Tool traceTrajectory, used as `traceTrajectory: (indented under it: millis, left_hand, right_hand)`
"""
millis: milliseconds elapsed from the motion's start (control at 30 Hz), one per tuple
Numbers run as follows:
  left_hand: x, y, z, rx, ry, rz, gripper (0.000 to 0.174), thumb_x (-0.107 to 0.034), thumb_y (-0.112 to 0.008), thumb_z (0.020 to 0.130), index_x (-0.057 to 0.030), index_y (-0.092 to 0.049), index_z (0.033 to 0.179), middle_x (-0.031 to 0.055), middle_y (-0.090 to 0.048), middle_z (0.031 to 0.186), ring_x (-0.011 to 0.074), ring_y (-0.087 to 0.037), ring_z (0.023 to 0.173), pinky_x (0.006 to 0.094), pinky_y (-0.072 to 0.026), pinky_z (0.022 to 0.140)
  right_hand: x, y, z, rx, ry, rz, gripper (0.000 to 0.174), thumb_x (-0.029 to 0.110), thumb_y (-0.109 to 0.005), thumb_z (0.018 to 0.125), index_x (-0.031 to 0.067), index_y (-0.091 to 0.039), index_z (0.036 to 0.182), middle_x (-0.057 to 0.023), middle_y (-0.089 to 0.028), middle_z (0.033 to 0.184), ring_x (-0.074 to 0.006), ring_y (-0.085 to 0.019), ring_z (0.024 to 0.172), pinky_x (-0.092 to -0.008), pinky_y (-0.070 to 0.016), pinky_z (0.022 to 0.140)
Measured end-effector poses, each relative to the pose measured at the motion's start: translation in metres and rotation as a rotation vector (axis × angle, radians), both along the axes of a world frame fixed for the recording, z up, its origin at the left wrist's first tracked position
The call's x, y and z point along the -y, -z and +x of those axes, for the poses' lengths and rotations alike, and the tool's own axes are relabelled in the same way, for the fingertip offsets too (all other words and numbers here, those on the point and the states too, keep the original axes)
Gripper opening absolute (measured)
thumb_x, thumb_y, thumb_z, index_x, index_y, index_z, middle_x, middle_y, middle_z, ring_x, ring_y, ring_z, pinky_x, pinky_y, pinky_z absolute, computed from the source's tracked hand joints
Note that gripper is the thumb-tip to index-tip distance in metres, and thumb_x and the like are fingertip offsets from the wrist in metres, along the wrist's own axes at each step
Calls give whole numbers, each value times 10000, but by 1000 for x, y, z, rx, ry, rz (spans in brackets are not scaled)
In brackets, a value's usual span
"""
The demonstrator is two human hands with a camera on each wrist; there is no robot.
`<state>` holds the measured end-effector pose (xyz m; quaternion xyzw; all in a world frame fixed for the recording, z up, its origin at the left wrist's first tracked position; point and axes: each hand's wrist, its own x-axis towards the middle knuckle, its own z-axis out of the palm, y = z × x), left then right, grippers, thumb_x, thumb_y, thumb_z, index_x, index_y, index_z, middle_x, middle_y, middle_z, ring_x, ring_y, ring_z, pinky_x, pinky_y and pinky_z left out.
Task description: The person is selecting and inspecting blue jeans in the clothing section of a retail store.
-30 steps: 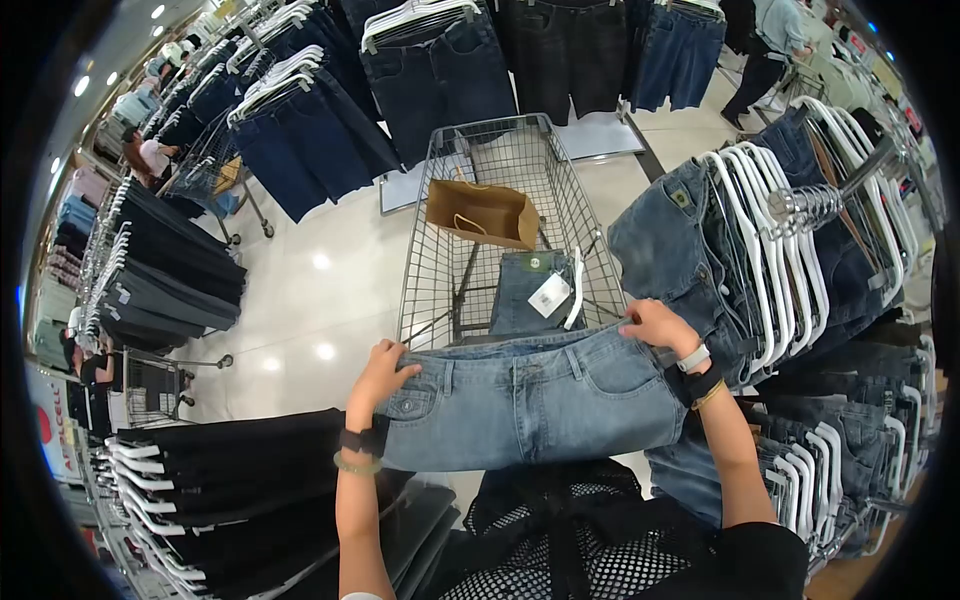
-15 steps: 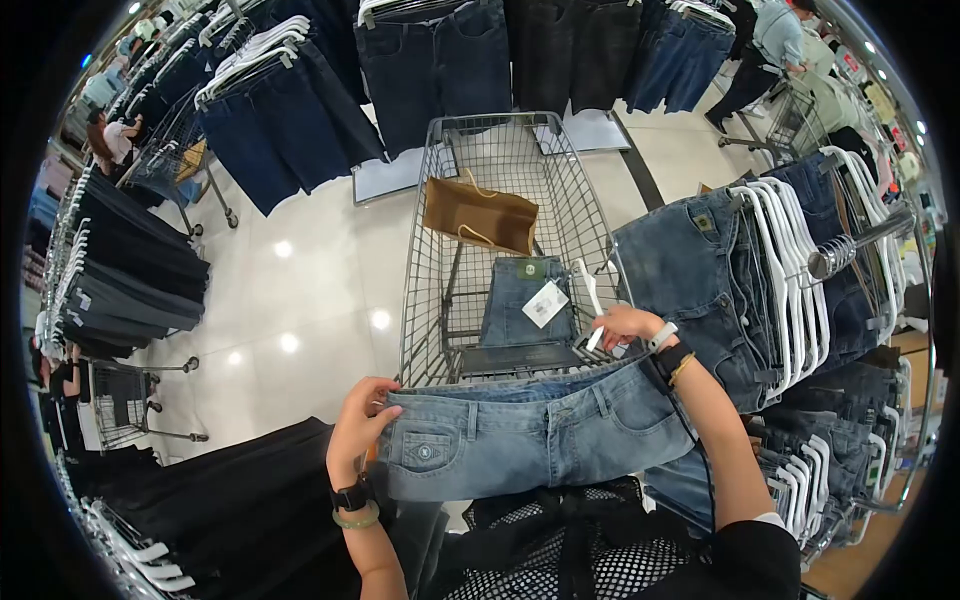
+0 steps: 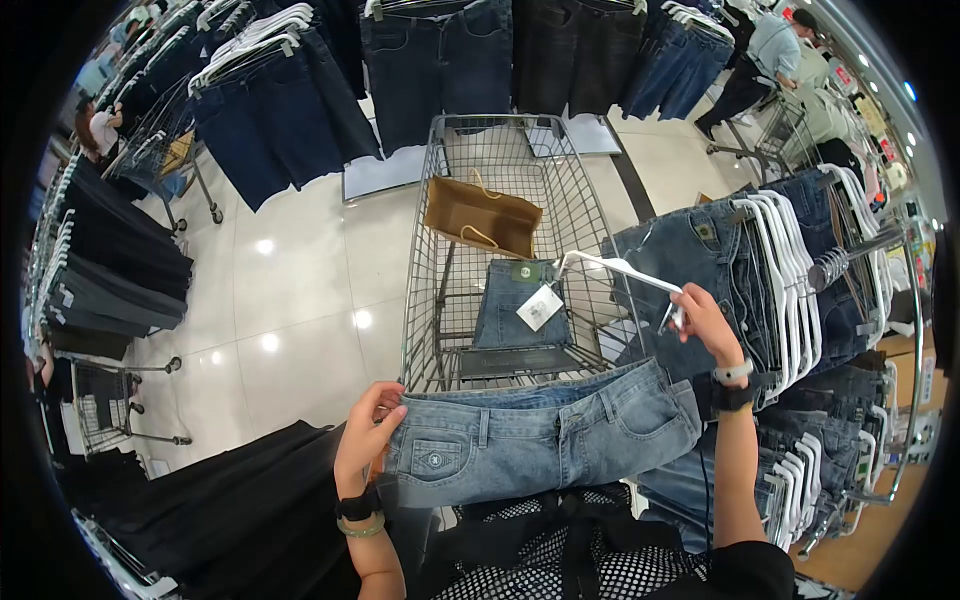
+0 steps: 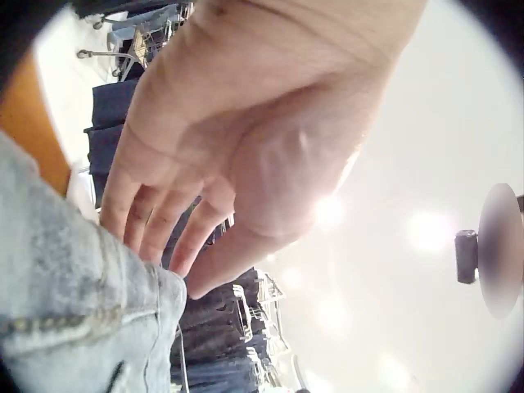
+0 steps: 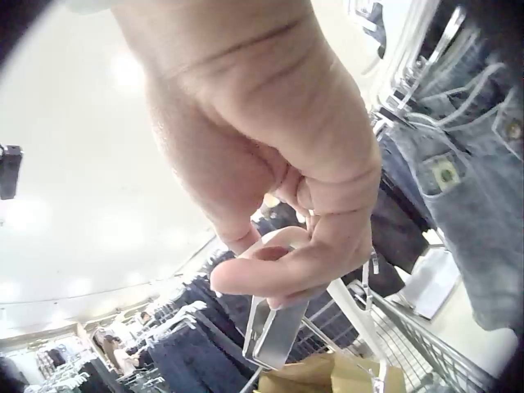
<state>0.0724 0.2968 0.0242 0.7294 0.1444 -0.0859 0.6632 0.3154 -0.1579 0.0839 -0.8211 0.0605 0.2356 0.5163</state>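
Light blue jeans point(image 3: 530, 450) lie spread in front of the body at the near end of the cart, waistband up. My left hand point(image 3: 368, 430) pinches the left end of the waistband; in the left wrist view its thumb and fingers meet at the denim edge. Off to the right, my right hand point(image 3: 705, 325) grips a white hanger point(image 3: 622, 266) by one end, raised over the cart's right side. A clear clip point(image 5: 278, 332) on the hanger shows below the fingers in the right wrist view. Darker folded jeans point(image 3: 495, 315) with a white tag point(image 3: 540, 307) lie inside the cart.
The wire shopping cart point(image 3: 411, 300) stands straight ahead, carrying a brown paper bag point(image 3: 480, 218). Racked jeans on white hangers point(image 3: 785, 270) crowd its right side. Black trousers point(image 3: 220, 490) hang at lower left. A person point(image 3: 765, 65) stands by another cart at upper right.
The right hand has let go of the light jeans' waistband, taken the white hanger from the cart and lifted it to the right. The left hand keeps its hold on the waistband.
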Motion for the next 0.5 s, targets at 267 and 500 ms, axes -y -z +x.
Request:
traceTrajectory:
  millis: [267, 500]
  left_hand:
    - [21, -11, 0, 48, -186, 111, 383, -172, -623, 915, -29, -493, 1246, 102, -539, 1102, 187, -529, 1032, 328, -453, 886]
    - [19, -17, -5, 39, -167, -15, 600, -248, -579, 955, -20, -298, 1434, 209, -428, 1385, 280, -453, 1260, 371, -393, 1017]
  right_hand:
    - [-7, -75, -59, 59, -174, 80, 140, 161, -541, 935, 39, -494, 883, -45, -559, 613, -98, -535, 431, -213, -434, 358]
    - [0, -78, -89, -147, -382, 427, 317, 242, -604, 843, -52, -524, 929, -93, -588, 636, -160, -586, 429, -250, -469, 366]
